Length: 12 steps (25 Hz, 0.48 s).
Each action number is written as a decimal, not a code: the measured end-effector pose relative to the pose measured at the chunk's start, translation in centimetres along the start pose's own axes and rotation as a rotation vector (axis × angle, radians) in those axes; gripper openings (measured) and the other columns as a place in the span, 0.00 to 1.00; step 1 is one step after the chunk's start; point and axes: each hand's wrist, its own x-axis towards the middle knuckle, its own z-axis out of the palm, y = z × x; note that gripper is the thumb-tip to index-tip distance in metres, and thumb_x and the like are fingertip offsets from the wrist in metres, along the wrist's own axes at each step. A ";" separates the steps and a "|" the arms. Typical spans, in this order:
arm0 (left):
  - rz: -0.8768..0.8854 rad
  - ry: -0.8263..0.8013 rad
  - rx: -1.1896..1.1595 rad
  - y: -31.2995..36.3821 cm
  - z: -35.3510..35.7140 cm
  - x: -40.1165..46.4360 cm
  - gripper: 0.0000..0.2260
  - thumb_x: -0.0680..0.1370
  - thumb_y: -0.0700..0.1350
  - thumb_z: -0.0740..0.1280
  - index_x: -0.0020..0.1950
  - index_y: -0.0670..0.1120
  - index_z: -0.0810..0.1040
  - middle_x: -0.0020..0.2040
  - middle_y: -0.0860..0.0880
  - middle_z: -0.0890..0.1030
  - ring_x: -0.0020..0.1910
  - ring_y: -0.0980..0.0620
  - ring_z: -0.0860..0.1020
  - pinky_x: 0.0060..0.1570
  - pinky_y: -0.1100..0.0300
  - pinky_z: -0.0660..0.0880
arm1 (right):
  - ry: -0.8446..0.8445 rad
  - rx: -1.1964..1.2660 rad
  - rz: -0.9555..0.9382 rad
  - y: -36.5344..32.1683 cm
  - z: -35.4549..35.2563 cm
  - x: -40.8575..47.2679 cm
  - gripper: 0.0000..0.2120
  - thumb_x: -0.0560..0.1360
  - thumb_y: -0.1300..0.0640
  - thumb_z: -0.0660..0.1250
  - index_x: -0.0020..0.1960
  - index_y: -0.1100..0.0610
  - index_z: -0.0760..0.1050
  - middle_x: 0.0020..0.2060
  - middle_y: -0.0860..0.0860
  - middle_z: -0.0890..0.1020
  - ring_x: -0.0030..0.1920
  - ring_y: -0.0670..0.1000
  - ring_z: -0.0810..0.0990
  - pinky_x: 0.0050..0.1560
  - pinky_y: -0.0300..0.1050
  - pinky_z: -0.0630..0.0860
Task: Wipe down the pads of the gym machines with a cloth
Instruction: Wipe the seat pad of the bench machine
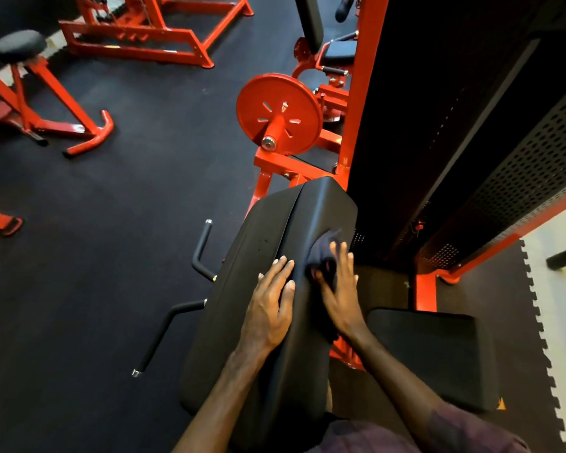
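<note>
My right hand [339, 291] has its fingers spread flat, pressing a dark bunched cloth [322, 256] that pokes out past my fingertips. My left hand [270, 308] lies flat and open beside it. Both rest on the long black pad [242, 338], which points away from me.

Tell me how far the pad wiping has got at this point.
Nothing visibly marks any pad as finished. In hand: the right hand presses a dark cloth on the back pad, while the left hand rests flat on it. Seemingly left: seat pad and round stool pad.
</note>
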 end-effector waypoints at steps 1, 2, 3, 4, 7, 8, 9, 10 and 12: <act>-0.007 0.004 0.005 0.1 0.1 0.2 0.21 0.88 0.51 0.57 0.82 0.52 0.68 0.83 0.55 0.65 0.82 0.62 0.59 0.82 0.42 0.58 | 0.043 0.023 0.099 -0.8 0.0 2.2 0.35 0.82 0.33 0.56 0.83 0.34 0.43 0.85 0.41 0.41 0.84 0.48 0.35 0.81 0.70 0.37; -0.012 0.008 0.010 0.1 0.2 0.3 0.21 0.88 0.51 0.58 0.82 0.52 0.68 0.83 0.55 0.65 0.82 0.62 0.59 0.82 0.42 0.57 | 0.074 0.004 0.166 -2.1 0.1 4.0 0.35 0.81 0.32 0.55 0.83 0.34 0.43 0.85 0.43 0.41 0.84 0.50 0.36 0.81 0.71 0.39; -0.012 0.009 0.015 0.1 0.3 0.4 0.21 0.88 0.50 0.58 0.82 0.53 0.68 0.83 0.55 0.65 0.82 0.62 0.58 0.82 0.43 0.57 | 0.084 -0.040 0.170 -3.0 0.4 4.6 0.35 0.81 0.31 0.54 0.83 0.35 0.43 0.85 0.44 0.42 0.84 0.51 0.37 0.81 0.69 0.39; -0.012 0.007 0.018 0.2 0.3 0.6 0.21 0.88 0.50 0.58 0.82 0.53 0.68 0.83 0.55 0.65 0.82 0.63 0.58 0.83 0.43 0.57 | 0.075 -0.078 0.094 -3.3 0.6 4.2 0.35 0.82 0.32 0.53 0.83 0.35 0.42 0.85 0.44 0.41 0.84 0.51 0.36 0.82 0.67 0.38; -0.020 0.023 0.017 0.5 0.5 1.4 0.21 0.87 0.51 0.58 0.82 0.53 0.68 0.83 0.55 0.65 0.82 0.63 0.58 0.83 0.43 0.55 | -0.011 -0.085 -0.133 -0.2 -0.1 0.5 0.32 0.84 0.35 0.55 0.82 0.30 0.42 0.85 0.40 0.41 0.84 0.47 0.36 0.82 0.62 0.36; -0.020 0.032 0.024 0.7 0.6 1.6 0.21 0.87 0.51 0.58 0.81 0.52 0.69 0.83 0.55 0.65 0.82 0.63 0.58 0.83 0.43 0.55 | -0.018 -0.055 -0.098 0.6 -0.7 0.5 0.33 0.84 0.36 0.56 0.82 0.31 0.42 0.85 0.39 0.41 0.84 0.46 0.36 0.82 0.63 0.36; -0.019 0.040 0.036 0.9 0.7 1.7 0.21 0.87 0.50 0.58 0.81 0.52 0.69 0.82 0.54 0.66 0.82 0.63 0.59 0.83 0.43 0.55 | 0.006 -0.024 -0.036 0.7 -0.7 2.0 0.34 0.83 0.35 0.57 0.83 0.33 0.43 0.84 0.39 0.41 0.84 0.46 0.36 0.81 0.66 0.37; -0.018 0.046 0.047 0.9 0.8 1.8 0.21 0.87 0.50 0.58 0.81 0.52 0.70 0.82 0.54 0.66 0.82 0.63 0.59 0.83 0.43 0.55 | 0.045 -0.003 0.055 0.1 -0.6 4.3 0.36 0.82 0.34 0.56 0.84 0.36 0.44 0.85 0.40 0.41 0.84 0.48 0.36 0.81 0.70 0.38; -0.015 0.046 0.054 0.9 0.8 1.9 0.21 0.87 0.50 0.58 0.81 0.51 0.69 0.82 0.54 0.66 0.82 0.63 0.58 0.83 0.43 0.55 | 0.083 -0.057 0.177 -2.6 -0.2 8.0 0.37 0.81 0.32 0.53 0.85 0.40 0.44 0.85 0.45 0.42 0.85 0.51 0.37 0.80 0.71 0.39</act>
